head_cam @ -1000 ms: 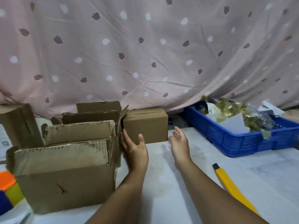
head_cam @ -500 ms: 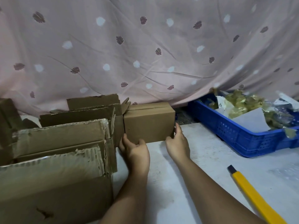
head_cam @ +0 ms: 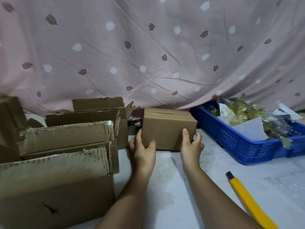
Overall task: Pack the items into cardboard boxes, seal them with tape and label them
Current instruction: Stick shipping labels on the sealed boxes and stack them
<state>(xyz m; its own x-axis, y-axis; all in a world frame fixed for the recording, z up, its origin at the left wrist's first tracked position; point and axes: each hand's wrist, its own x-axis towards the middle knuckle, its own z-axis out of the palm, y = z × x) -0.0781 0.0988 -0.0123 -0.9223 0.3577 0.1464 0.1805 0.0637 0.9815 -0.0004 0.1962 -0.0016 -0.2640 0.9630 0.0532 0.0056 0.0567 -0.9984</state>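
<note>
A small closed cardboard box [head_cam: 166, 128] stands at the back of the white table [head_cam: 173, 192], its top flaps meeting in an untaped seam. My left hand [head_cam: 142, 150] grips its lower left corner, thumb on the front face and fingers round the left side. My right hand [head_cam: 191, 145] grips the lower right corner, thumb on the front and fingers curled round the right edge. A blue plastic crate [head_cam: 244, 142] to the right holds gold-wrapped items and white paper.
Several open, worn cardboard boxes [head_cam: 62, 156] crowd the left half of the table, right beside my left hand. A yellow box cutter [head_cam: 249, 200] lies near my right forearm. A pink patterned curtain [head_cam: 148, 52] hangs close behind everything.
Both hands reached forward from open above the table and closed on the small box's lower corners. The box now sits slightly turned and further from the left boxes. The camera moved nearer.
</note>
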